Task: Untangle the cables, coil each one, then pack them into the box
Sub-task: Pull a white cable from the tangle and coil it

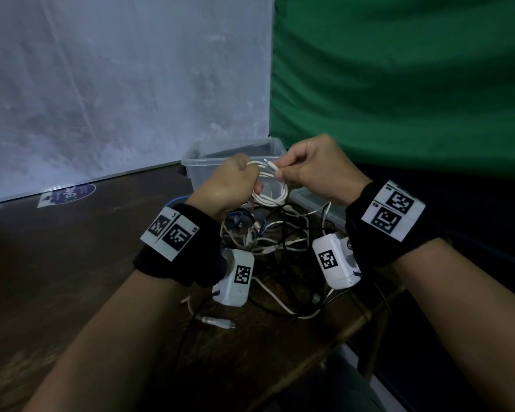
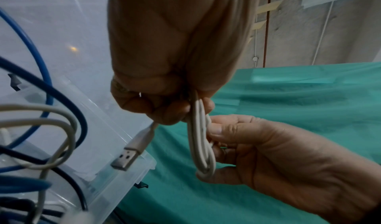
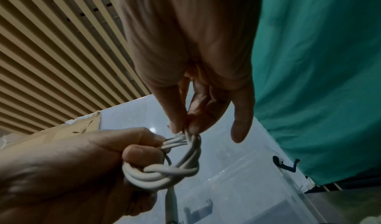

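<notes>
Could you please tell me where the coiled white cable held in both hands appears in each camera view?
Head: coiled white cable at centre, between both hands, before the box.
Left wrist: centre, hanging below the left hand.
Right wrist: lower centre, under the right hand.
Shared landmark: clear plastic box, seen in all three.

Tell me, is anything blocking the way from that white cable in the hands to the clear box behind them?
Nothing visible does. The left hand and right hand hold the coiled white cable up, just in front of the clear box, whose top is open. The tangled pile of cables lies lower, nearer the person.
</notes>
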`<control>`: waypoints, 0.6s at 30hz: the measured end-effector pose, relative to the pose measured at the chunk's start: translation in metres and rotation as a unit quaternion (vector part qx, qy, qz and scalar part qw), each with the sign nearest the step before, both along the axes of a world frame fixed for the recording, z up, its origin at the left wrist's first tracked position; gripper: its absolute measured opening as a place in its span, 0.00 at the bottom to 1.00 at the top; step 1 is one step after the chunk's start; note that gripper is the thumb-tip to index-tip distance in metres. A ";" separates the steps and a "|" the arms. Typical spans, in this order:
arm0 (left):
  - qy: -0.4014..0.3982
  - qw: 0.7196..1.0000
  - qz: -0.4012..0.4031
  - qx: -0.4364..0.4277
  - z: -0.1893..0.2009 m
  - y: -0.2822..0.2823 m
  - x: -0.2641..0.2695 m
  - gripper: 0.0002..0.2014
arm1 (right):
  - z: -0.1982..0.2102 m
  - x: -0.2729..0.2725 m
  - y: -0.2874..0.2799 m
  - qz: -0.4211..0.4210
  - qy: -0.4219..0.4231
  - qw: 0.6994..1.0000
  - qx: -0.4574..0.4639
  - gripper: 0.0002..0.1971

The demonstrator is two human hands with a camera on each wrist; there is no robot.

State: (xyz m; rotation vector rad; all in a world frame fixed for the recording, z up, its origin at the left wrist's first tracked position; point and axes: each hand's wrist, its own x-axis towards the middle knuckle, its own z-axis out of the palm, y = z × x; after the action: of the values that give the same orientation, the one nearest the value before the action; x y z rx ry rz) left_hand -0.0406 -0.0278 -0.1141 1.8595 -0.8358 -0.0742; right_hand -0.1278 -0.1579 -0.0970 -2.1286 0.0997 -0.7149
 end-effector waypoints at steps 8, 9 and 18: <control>-0.015 1.000 -0.021 -0.004 0.002 0.002 -0.004 0.10 | 0.004 0.001 0.000 -0.017 0.033 0.995 -0.089 0.06; -0.008 1.000 -0.026 -0.005 0.002 0.002 -0.004 0.10 | 0.005 0.001 0.000 -0.020 0.036 0.994 -0.104 0.06; -0.039 0.998 -0.056 0.008 0.003 0.004 -0.009 0.10 | 0.006 0.001 0.000 -0.057 0.017 0.991 -0.116 0.07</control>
State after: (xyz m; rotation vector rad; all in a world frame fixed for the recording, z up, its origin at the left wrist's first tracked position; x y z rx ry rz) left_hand -0.0491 -0.0239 -0.1107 1.8396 -0.9954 -0.0787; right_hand -0.1266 -0.1575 -0.0913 -2.3727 0.1633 -0.7892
